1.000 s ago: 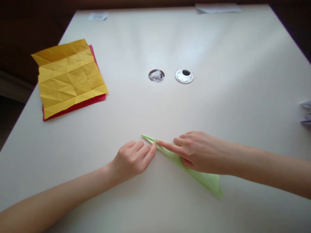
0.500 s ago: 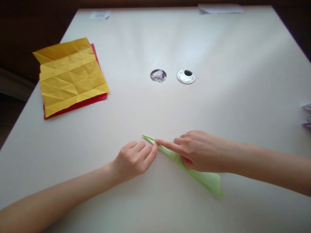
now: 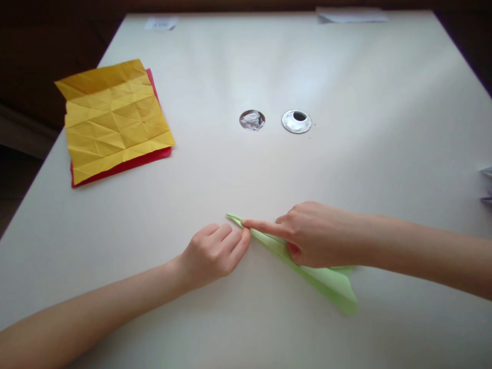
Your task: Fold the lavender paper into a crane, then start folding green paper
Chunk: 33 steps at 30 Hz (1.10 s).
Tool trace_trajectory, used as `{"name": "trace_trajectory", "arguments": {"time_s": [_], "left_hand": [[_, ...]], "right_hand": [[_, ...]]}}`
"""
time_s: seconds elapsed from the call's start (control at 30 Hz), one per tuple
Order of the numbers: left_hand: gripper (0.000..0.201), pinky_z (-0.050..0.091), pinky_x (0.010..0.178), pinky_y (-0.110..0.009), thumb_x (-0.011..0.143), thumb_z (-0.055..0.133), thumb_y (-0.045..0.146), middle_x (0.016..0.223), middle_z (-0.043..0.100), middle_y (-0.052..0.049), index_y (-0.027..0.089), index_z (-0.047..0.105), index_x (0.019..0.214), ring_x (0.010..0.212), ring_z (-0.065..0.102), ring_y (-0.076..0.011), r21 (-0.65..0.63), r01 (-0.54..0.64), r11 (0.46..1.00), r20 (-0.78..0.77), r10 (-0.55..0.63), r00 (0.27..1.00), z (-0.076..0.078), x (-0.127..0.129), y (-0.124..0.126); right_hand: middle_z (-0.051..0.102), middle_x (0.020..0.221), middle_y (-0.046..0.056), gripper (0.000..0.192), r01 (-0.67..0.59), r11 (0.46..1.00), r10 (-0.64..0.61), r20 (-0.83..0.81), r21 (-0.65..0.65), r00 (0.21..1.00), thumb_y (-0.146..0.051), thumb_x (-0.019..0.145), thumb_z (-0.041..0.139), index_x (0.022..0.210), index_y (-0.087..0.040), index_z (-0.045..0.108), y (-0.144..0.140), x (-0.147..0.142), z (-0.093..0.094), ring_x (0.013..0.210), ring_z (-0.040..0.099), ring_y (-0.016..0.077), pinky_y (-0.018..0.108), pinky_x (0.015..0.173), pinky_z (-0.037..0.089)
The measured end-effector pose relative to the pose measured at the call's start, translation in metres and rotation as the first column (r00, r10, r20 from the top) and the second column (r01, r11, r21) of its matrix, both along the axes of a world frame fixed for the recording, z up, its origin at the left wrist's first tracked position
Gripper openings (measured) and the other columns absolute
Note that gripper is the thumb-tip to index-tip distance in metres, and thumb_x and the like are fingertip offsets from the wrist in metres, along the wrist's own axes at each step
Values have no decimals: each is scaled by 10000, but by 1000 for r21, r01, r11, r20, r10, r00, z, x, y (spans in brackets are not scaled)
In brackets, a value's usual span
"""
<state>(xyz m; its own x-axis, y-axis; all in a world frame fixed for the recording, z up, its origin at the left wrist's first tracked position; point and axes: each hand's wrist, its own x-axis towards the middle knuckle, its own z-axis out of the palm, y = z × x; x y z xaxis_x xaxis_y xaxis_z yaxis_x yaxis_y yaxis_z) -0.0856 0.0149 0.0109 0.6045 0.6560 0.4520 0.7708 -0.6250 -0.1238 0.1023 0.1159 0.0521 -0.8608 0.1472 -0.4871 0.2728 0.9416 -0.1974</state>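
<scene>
A light green paper, folded into a long narrow wedge, lies on the white table near the front, its sharp tip pointing up-left. My right hand lies over its middle, the index finger stretched along the fold toward the tip. My left hand is curled, its fingertips pressing the paper's edge just beside the right index fingertip. The wide end of the paper sticks out below my right wrist and lifts a little.
A creased yellow sheet lies on a red sheet at the left edge. Two round cable holes sit mid-table: one stuffed with crumpled paper, one with a metal rim. White papers lie at the far edge and right edge.
My right hand has shifted slightly up, and the wide end of the green paper has risen a little. My left hand stays pressed near the tip.
</scene>
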Motion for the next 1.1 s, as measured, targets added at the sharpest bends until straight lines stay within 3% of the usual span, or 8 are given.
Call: {"name": "trace_trajectory", "arguments": {"time_s": [0.17,0.43,0.83,1.1], "left_hand": [[108,281,444,-265,793,493,60,514,476,26,71,579,856,476,422,-102,2,0,1000,7,0,1000,0,1,0],[114,283,444,-259,790,486,55,517,480,29,83,570,861,479,426,-97,18,-11,1000,-2,11,1000,0,1,-1],[119,279,450,-266,801,476,59,516,467,27,75,571,871,480,418,-105,-7,-6,1000,13,6,1000,0,0,1],[122,296,461,-257,805,471,61,528,472,29,78,567,878,487,432,-98,-8,-5,1000,1,5,1000,0,0,1]], "right_hand": [[510,510,-37,809,-3,1000,2,15,9,1000,-114,663,464,1388,-306,160,1,-3,2,375,294,84,244,471,146],[472,478,-48,816,-3,1000,3,11,15,1000,-106,628,473,1385,-263,208,2,-6,2,361,265,76,249,467,144],[547,553,-31,789,1,999,-6,-97,-51,995,-108,693,451,1402,-237,130,0,6,-4,437,391,99,246,475,171],[539,545,-34,800,-15,1000,14,-76,-15,997,-110,685,460,1401,-252,132,0,3,-4,416,364,93,253,477,165]]}}
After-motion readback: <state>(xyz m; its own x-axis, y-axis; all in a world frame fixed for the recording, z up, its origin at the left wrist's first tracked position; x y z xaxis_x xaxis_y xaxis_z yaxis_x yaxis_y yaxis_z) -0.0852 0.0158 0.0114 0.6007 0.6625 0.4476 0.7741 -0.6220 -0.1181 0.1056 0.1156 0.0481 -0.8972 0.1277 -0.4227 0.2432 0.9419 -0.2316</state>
